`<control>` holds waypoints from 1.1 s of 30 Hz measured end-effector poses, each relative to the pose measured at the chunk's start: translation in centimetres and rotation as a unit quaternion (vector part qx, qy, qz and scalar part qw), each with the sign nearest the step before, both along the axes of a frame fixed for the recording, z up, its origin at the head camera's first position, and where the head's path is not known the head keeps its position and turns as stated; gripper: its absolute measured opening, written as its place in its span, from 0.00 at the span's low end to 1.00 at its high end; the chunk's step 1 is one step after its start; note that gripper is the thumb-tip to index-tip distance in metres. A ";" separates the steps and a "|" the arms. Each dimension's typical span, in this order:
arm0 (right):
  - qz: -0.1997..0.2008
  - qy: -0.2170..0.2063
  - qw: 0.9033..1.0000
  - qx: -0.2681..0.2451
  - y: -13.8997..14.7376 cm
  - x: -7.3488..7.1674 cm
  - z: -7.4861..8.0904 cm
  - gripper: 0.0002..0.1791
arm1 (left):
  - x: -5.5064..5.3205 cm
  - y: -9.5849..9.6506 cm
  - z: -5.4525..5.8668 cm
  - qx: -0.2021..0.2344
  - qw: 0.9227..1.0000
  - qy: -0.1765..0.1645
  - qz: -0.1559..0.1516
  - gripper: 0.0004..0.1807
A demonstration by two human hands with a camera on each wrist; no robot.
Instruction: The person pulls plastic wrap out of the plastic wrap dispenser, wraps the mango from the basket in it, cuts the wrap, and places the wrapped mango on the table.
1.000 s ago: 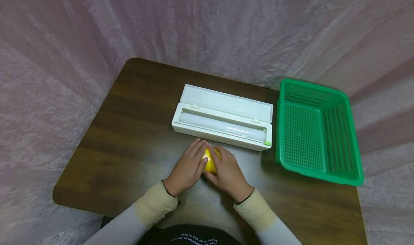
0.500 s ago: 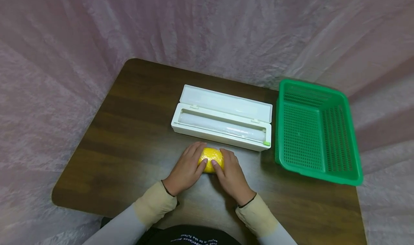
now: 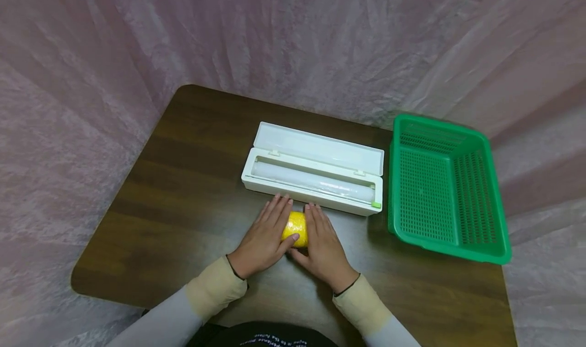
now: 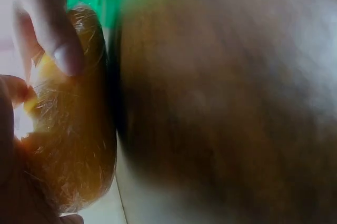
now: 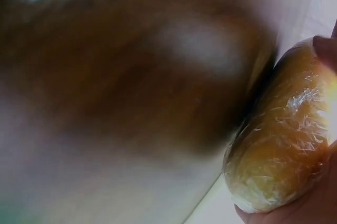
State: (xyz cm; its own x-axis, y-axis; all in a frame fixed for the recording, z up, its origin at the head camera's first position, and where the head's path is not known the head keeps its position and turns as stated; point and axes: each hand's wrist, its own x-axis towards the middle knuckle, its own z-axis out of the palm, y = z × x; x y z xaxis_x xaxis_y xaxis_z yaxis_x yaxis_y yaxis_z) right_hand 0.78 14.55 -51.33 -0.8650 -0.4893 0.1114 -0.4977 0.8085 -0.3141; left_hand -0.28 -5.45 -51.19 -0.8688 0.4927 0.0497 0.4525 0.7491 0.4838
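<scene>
A yellow oblong thing [image 3: 294,226] wrapped in crinkled cling film lies on the table between both hands. My left hand [image 3: 261,237] presses its left side with straight fingers, the thumb laid over the near part. Against the right side lies my right hand [image 3: 326,253], its fingers straight and pointing away from me. In the left wrist view a thumb touches the film-wrapped yellow thing [image 4: 73,124]. The right wrist view shows the shiny, creased film on the yellow thing [image 5: 279,140] close up, with a palm under its lower edge. Its kind does not show.
Just beyond the fingertips stands a white cling film dispenser [image 3: 311,190], its lid [image 3: 320,146] tipped back and a roll [image 3: 313,179] inside. A green plastic basket [image 3: 499,199] is at the right edge of the brown table [image 3: 169,199]. Pale pink drapes hang behind.
The right hand opened off the yellow thing and then came back against its right side, fingers now straighter. The left fingers have also stretched out further towards the dispenser.
</scene>
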 end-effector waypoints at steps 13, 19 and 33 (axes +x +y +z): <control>0.017 -0.006 1.000 0.017 0.3 -0.9 0.4 0.51 | -1.1 -0.5 0.1 -0.020 0.999 -0.037 -0.016 0.56; 0.026 0.000 0.999 0.027 0.4 -1.7 0.5 0.52 | -1.8 -1.0 0.2 -0.016 0.998 -0.047 -0.038 0.57; 0.017 0.018 0.999 0.034 1.5 -4.6 0.6 0.52 | -4.8 0.2 -1.0 -0.003 0.999 -0.006 -0.039 0.52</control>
